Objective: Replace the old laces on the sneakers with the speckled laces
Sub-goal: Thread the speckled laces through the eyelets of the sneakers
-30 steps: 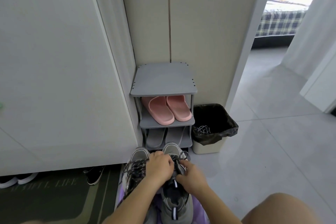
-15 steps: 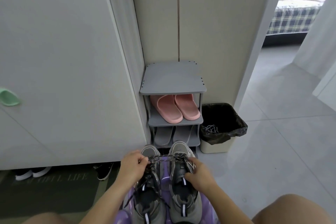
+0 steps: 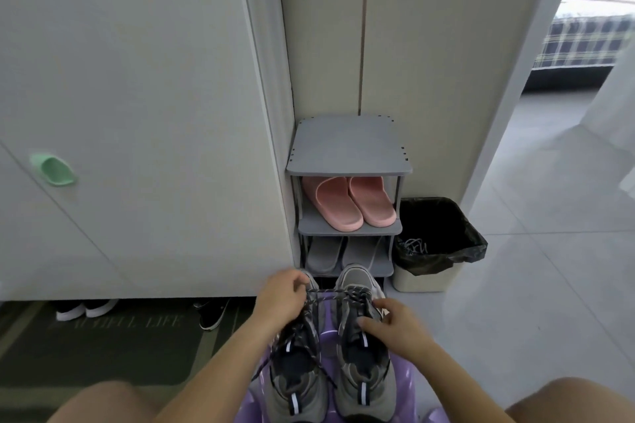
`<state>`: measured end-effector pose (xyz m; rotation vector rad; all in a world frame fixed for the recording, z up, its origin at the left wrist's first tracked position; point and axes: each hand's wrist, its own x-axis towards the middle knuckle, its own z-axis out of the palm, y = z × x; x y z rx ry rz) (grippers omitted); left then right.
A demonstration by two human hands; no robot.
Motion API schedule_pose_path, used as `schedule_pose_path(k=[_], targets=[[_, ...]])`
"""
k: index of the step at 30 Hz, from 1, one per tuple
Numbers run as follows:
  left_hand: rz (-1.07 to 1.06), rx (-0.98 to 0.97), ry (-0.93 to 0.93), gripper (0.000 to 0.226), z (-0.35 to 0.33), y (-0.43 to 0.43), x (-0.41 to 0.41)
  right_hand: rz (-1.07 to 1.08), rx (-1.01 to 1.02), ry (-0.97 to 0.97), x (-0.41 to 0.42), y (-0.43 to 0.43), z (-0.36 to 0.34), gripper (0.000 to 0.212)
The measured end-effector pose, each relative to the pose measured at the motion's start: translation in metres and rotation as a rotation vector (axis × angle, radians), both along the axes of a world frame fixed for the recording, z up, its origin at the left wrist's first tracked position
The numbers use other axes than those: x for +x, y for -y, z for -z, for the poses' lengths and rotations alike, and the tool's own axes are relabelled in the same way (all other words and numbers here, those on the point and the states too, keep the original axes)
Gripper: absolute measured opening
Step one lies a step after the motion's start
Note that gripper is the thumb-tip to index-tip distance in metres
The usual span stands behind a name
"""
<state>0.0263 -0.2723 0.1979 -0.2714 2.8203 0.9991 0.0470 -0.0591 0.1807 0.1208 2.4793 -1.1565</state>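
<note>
Two grey and black sneakers stand side by side on a purple stool (image 3: 330,326), toes pointing away from me. The left sneaker (image 3: 297,367) and the right sneaker (image 3: 360,364) both carry speckled laces. My left hand (image 3: 280,295) pinches a speckled lace (image 3: 326,292) that stretches taut across to the right sneaker's eyelets. My right hand (image 3: 391,323) rests on the right sneaker's outer side and grips the lace there. An old lace (image 3: 412,245) lies in the black-lined bin.
A grey shoe rack (image 3: 347,154) stands just beyond the sneakers, with pink slippers (image 3: 350,203) and grey slippers on it. The bin (image 3: 443,244) is to its right. A white cabinet fills the left, with shoes under it and a dark mat (image 3: 103,343).
My hands have drawn apart: the left moved left pulling the lace taut, the right shifted to the right sneaker's side. The view has tilted down slightly.
</note>
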Motion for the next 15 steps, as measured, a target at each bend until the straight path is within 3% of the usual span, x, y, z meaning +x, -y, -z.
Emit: schedule_pose_path(k=[3,5,7,11,15], targets=[[0.179,-0.159,0.051,0.03,0.006,-0.013,-0.015,-0.007,0.01,-0.021,0.002,-0.004,-0.004,0.051],[0.274,-0.324,0.131,0.028,0.006,-0.02,-0.021,-0.021,0.024,-0.043,0.003,-0.008,-0.008,0.043],[0.274,-0.354,0.147,0.02,0.003,-0.025,-0.027,-0.015,0.03,-0.077,0.003,-0.012,-0.013,0.034],[0.158,0.038,0.102,0.024,-0.023,-0.035,-0.038,-0.004,0.065,-0.177,-0.009,-0.01,-0.023,0.028],[0.14,0.231,-0.019,0.028,-0.065,-0.04,-0.038,-0.072,0.03,-0.251,-0.03,0.012,-0.05,0.031]])
